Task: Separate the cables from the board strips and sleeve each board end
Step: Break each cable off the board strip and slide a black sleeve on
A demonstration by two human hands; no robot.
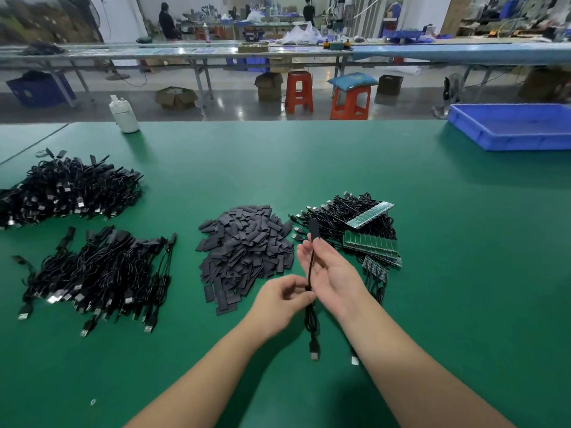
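Note:
A black cable [310, 267] with a black sleeve [314, 229] over its upper end stands nearly upright between my hands. My right hand [330, 270] pinches it just under the sleeved end. My left hand [285, 296] pinches the cable lower down, and its USB plug [314, 350] hangs down to the green table. A heap of dark grey sleeves [244, 251] lies just left of my hands. Green board strips [370, 244] with cables attached lie to the right.
Two piles of black cables lie at the left, one far [68, 189], one near [99, 276]. A white bottle [123, 114] stands at the table's far edge. A blue tray [513, 128] sits at the far right. Stools and benches stand beyond.

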